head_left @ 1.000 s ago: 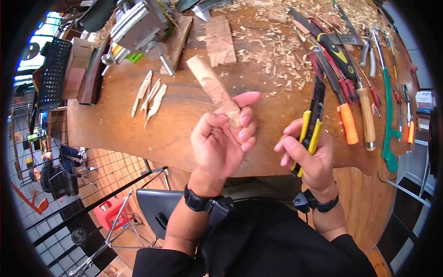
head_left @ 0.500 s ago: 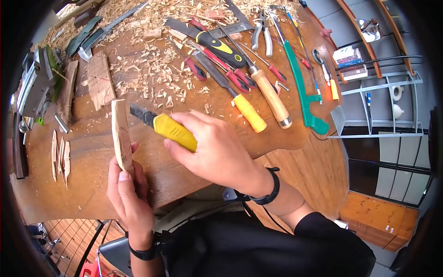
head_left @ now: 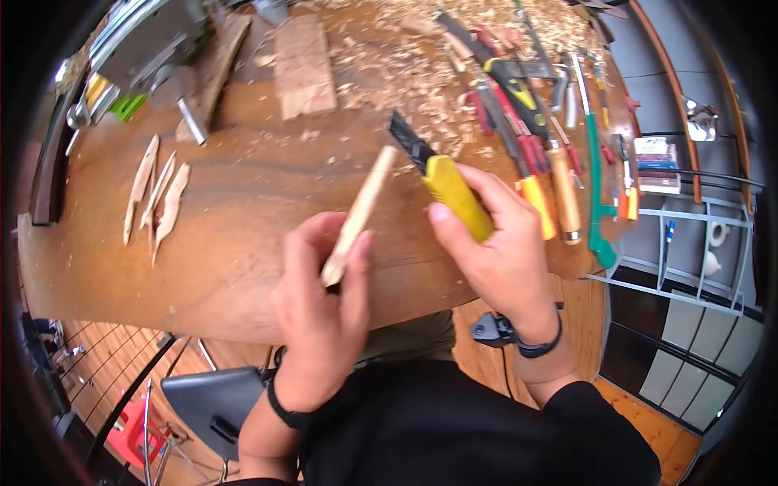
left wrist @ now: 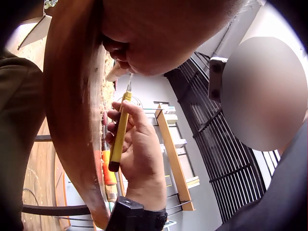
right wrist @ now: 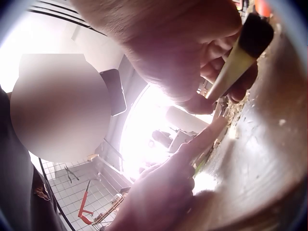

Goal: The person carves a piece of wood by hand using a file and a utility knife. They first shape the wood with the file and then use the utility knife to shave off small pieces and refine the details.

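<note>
In the head view, my left hand (head_left: 320, 304) pinches a narrow strip of wood (head_left: 362, 212) between thumb and fingers, its upper end pointing up and to the right. My right hand (head_left: 506, 251) grips a yellow box cutter (head_left: 459, 198) with its dark blade (head_left: 408, 142) extended up and left. That blade lies close to the strip's upper end and overlaps none of it here. From the left wrist, the box cutter (left wrist: 121, 130) shows side-on in the right hand (left wrist: 144, 154). The right wrist view has its dark butt end (right wrist: 256, 36) close up.
Several carved wood slivers (head_left: 168, 202) lie at the left of the wooden table (head_left: 235, 275). A flat board (head_left: 305, 69) and a metal vise (head_left: 150, 49) stand at the back. Shavings (head_left: 389, 73) cover the far side; files, pliers and a green-handled saw (head_left: 596, 186) line the right.
The box cutter was first upright beside the wood, then swung in close to it, and remains near its upper end. The strip has turned narrow side up. The head view swung right and partly back.
</note>
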`<state>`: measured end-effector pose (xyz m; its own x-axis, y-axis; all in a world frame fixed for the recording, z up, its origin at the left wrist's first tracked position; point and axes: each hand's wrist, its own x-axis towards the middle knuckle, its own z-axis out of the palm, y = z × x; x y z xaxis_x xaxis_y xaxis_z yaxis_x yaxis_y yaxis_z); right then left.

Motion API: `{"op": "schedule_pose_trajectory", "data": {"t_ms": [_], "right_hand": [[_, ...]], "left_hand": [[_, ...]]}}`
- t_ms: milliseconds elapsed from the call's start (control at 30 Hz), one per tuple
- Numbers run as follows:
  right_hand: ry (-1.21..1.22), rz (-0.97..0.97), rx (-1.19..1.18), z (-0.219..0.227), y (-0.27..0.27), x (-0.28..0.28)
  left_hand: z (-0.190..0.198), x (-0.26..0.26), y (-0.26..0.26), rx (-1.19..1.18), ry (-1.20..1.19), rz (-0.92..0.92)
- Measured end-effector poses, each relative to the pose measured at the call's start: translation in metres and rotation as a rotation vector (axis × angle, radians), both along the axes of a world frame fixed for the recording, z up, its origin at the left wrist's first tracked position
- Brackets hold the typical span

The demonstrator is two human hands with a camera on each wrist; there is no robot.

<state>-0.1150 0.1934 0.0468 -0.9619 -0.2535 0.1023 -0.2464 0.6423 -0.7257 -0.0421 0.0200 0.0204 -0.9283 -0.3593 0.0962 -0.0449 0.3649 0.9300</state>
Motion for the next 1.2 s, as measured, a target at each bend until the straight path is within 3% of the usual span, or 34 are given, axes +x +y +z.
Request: {"op": "schedule_pose_trajectory", "data": {"t_ms": [167, 367, 533, 900, 1200], "right_hand": [[-0.213, -0.021, -0.133, 0.000, -0.002, 0.025], [-0.153, -0.034, -0.157, -0.007, -0.003, 0.034], [-0.113, 0.013, -0.156, -0.006, -0.004, 0.039], [-0.121, 0.064, -0.065, -0.006, 0.015, 0.056], [-0.085, 0.101, 0.034, -0.004, 0.018, 0.058]], "left_hand": [[-0.008, 0.003, -0.003, -0.086, 0.029, -0.059], [-0.007, 0.010, -0.015, -0.546, 0.099, -0.102], [-0.007, 0.017, -0.018, -0.551, 0.021, -0.126], [-0.009, 0.024, -0.014, -0.704, 0.113, -0.190], [-0.014, 0.016, 0.000, -0.647, 0.115, -0.167]]}}
